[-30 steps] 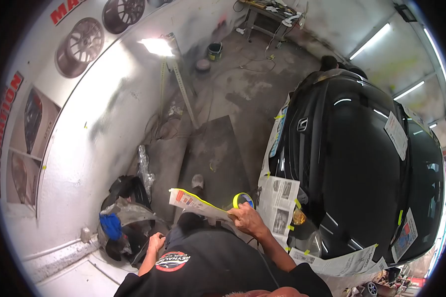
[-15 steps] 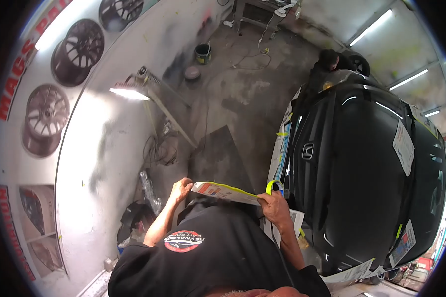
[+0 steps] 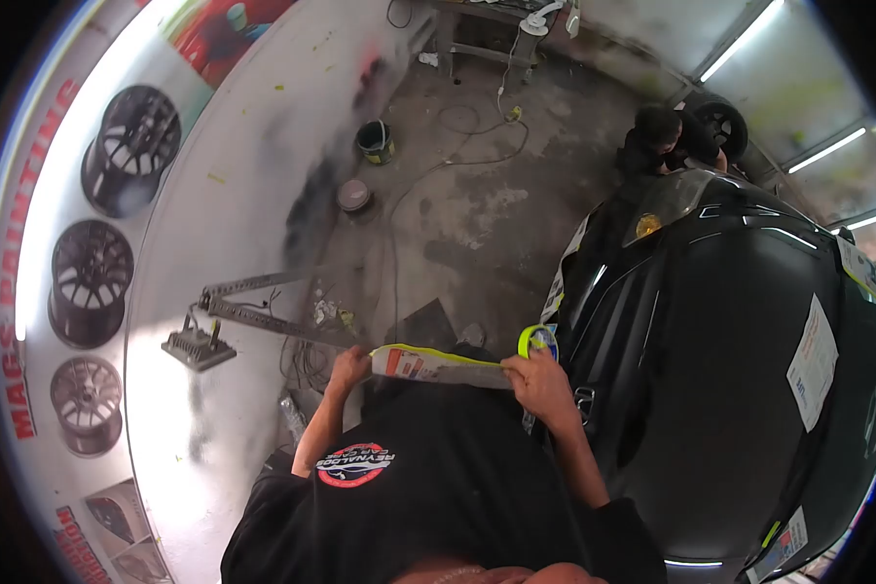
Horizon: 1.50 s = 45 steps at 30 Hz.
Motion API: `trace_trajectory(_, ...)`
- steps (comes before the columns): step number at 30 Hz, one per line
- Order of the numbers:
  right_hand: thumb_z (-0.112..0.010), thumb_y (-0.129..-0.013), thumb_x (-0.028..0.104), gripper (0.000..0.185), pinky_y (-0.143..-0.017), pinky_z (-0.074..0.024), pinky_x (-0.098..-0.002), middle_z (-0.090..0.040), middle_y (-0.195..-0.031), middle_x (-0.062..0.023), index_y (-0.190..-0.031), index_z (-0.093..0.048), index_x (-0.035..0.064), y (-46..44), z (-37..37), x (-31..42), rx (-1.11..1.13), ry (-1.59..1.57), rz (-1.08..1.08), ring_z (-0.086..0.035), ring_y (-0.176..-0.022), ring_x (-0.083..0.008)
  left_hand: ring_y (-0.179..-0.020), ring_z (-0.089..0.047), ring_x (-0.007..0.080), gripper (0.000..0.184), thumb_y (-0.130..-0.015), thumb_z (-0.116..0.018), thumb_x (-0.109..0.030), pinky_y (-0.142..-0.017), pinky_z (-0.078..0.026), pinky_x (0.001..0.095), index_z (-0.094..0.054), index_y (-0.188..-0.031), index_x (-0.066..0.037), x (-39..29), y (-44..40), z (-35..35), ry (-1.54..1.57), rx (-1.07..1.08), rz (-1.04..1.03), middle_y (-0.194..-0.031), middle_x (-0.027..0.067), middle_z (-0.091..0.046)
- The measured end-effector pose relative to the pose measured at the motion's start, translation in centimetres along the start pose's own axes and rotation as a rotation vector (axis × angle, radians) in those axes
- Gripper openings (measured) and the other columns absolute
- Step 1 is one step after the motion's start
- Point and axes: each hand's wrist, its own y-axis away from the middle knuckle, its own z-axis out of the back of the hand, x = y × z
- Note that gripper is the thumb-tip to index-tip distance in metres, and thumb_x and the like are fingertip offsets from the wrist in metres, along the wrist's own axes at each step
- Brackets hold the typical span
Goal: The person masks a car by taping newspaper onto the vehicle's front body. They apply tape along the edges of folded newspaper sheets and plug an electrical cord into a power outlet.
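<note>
My left hand (image 3: 351, 366) is closed on the left end of a newspaper strip (image 3: 409, 366), stretched level in front of my chest. Yellow-green masking tape (image 3: 438, 354) runs along the strip's upper edge. At the other end, my right hand (image 3: 538, 383) pinches the strip beside a roll of yellow-green masking tape (image 3: 536, 339), which stands up above the fingers. Close to my right arm is a black car (image 3: 711, 370) with newspaper sheets (image 3: 812, 365) on its bodywork.
A co-worker (image 3: 670, 136) crouches by the car's far corner, near a wheel (image 3: 720, 127). To the left, a work lamp (image 3: 200, 346) on a metal stand reaches toward the white wall (image 3: 195, 243). A bucket (image 3: 376, 143), a round tin (image 3: 354, 196) and a cable (image 3: 394, 243) lie on the floor.
My view has moved forward along the car, so the bucket, lamp and car badge sit lower in it. Both hands keep holding the taped newspaper strip. The co-worker shows more fully.
</note>
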Motion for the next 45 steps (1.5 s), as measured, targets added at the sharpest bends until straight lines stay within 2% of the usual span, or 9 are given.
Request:
trace_trajectory(8,-0.060,-0.091,0.019,0.020,-0.087,-0.0496,-0.0444,-0.068,-0.093,-0.0172,-0.101,-0.076,0.0099,-13.7,7.6,-6.4,0.021,-0.016,-0.046,-0.062,-0.091,-0.0367,-0.098,-0.071,0.0391,0.024,-0.089,-0.068,-0.032,-0.084,-0.057,0.0478,-0.076,-0.095,-0.010,3.5,-7.7,-3.5,-0.227,0.159,0.225,-0.100,0.0197,-0.073)
trace_trajectory(11,-0.060,-0.092,0.020,0.020,-0.087,-0.0498,-0.0454,-0.069,-0.095,-0.0186,-0.100,-0.075,0.0097,-18.8,9.2,-8.4,0.050,-0.020,-0.104,-0.063,-0.092,-0.0378,-0.098,-0.071,0.0392,0.026,-0.090,-0.067,-0.033,-0.085,-0.057,0.0467,-0.076,-0.097,-0.010,4.9,-13.8,-3.3,-0.292,0.231,0.018,-0.102,0.0193,-0.074)
trace_trajectory(18,-0.066,-0.090,0.021,0.022,-0.083,-0.0510,-0.0490,-0.068,-0.092,-0.0192,-0.103,-0.075,0.0060,-33.4,10.7,-14.8,-0.061,0.032,-0.291,-0.063,-0.092,-0.0403,-0.097,-0.073,0.0355,0.030,-0.088,-0.066,-0.035,-0.083,-0.057,0.0484,-0.075,-0.096,-0.007,-4.1,-39.4,4.0,-0.264,0.216,0.022,-0.102,0.0187,-0.074)
trace_trajectory(20,-0.066,-0.090,0.022,0.022,-0.084,-0.0514,-0.0490,-0.068,-0.091,-0.0199,-0.103,-0.076,0.0061,-38.2,12.8,-15.5,-0.075,0.080,-0.339,-0.064,-0.093,-0.0407,-0.098,-0.073,0.0340,0.028,-0.087,-0.065,-0.031,-0.083,-0.058,0.0485,-0.075,-0.098,-0.008,-2.9,-49.9,4.6,-0.574,0.445,-0.224,-0.105,0.0184,-0.074)
trace_trajectory(22,-0.066,-0.091,0.022,0.021,-0.085,-0.0519,-0.0496,-0.068,-0.093,-0.0201,-0.102,-0.075,0.0068,-41.8,14.4,-15.3,-0.047,0.052,-0.397,-0.063,-0.096,-0.0410,-0.094,-0.073,0.0382,0.023,-0.086,-0.063,-0.024,-0.080,-0.059,0.0485,-0.077,-0.093,-0.006,-9.8,-60.0,8.3,-0.712,0.539,-0.108,-0.098,0.0201,-0.075)
trace_trajectory(23,-0.065,-0.091,0.021,0.020,-0.085,-0.0523,-0.0502,-0.067,-0.096,-0.0201,-0.101,-0.075,0.0075,-43.8,15.4,-15.2,-0.056,0.011,-0.435,-0.062,-0.098,-0.0412,-0.091,-0.072,0.0408,0.020,-0.085,-0.063,-0.018,-0.080,-0.058,0.0496,-0.076,-0.091,-0.004,-13.2,-64.0,9.7,-0.616,0.187,-0.246,-0.094,0.0214,-0.074)
trace_trajectory(25,-0.065,-0.092,0.022,0.019,-0.085,-0.0527,-0.0507,-0.067,-0.098,-0.0200,-0.100,-0.074,0.0080,-47.7,16.9,-15.7,-0.065,-0.026,-0.478,-0.062,-0.099,-0.0413,-0.091,-0.069,0.0443,0.021,-0.088,-0.066,-0.021,-0.082,-0.055,0.0509,-0.073,-0.093,-0.001,-21.2,-72.0,13.1,-0.161,-0.022,-0.338,-0.095,0.0247,-0.072)
trace_trajectory(33,-0.066,-0.092,0.022,0.018,-0.084,-0.0530,-0.0508,-0.067,-0.097,-0.0199,-0.100,-0.074,0.0078,-58.4,21.1,-21.1,0.020,-0.003,-0.514,-0.063,-0.098,-0.0408,-0.095,-0.073,0.0354,0.029,-0.092,-0.068,-0.026,-0.083,-0.056,0.0424,-0.072,-0.110,-0.002,-46.3,-90.5,16.3,0.121,0.014,-0.384,-0.100,0.0198,-0.074)
trace_trajectory(45,-0.065,-0.091,0.020,0.016,-0.084,-0.0509,-0.0524,-0.066,-0.097,-0.0208,-0.095,-0.072,0.0061,-74.0,31.3,-34.7,0.106,0.025,-0.391,-0.061,-0.098,-0.0433,-0.085,-0.072,0.0198,0.032,-0.095,-0.070,-0.028,-0.079,-0.057,0.0343,-0.071,-0.112,-0.002,-51.2,-98.5,15.8,0.454,0.090,0.049,-0.094,0.0125,-0.075)
